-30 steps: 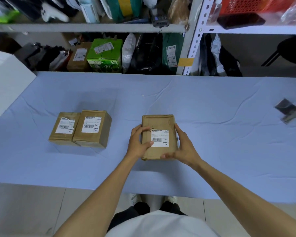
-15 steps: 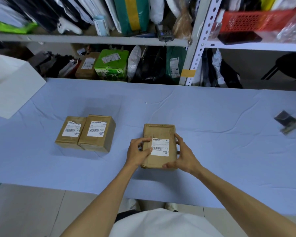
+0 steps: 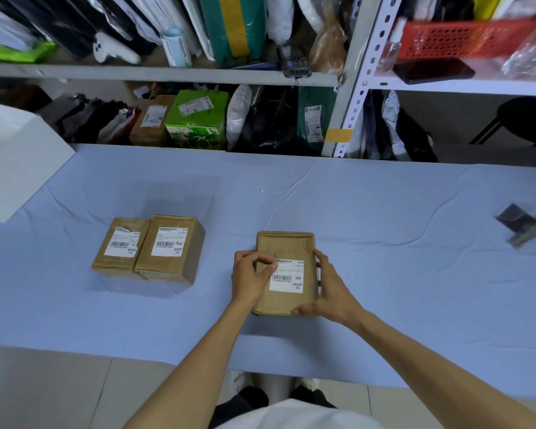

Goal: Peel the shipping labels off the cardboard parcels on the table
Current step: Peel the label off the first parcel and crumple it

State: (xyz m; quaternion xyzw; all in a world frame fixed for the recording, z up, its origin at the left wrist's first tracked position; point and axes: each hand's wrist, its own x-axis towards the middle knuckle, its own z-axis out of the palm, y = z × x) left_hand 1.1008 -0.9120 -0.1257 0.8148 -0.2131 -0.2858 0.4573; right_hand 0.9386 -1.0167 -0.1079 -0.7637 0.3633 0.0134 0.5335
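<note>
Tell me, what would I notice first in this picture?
Two bare hands at the table's near edge: the left hand picks at the white label on a brown parcel, the right hand steadies it. To the left sit two more labelled parcels, touching, on the blue cloth.

1. Left hand [image 3: 250, 277]: fingertips at the upper-left corner of the label [image 3: 287, 276].
2. Right hand [image 3: 331, 289]: bracing the parcel [image 3: 287, 272].
3. Two labelled parcels [image 3: 149, 249], touching, on the table [image 3: 384, 243].
</note>
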